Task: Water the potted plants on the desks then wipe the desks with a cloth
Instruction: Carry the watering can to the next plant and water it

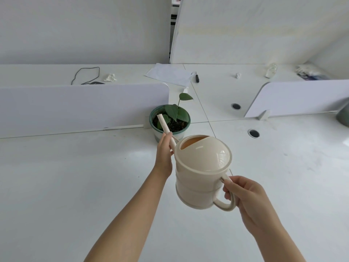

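Holding watering can (pixel 202 167), right hand (pixel 245 199) on handle (pixel 225 205), left hand (pixel 164 154) seemingly pinching spout (pixel 162 122)

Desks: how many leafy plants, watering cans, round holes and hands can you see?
Leafy plant: 1
Watering can: 1
Round holes: 2
Hands, left hand and right hand: 2
Total: 6

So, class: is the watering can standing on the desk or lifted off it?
Lifted. The right hand grips the handle of the watering can, the left hand holds its spout, whose tip reaches the potted plant.
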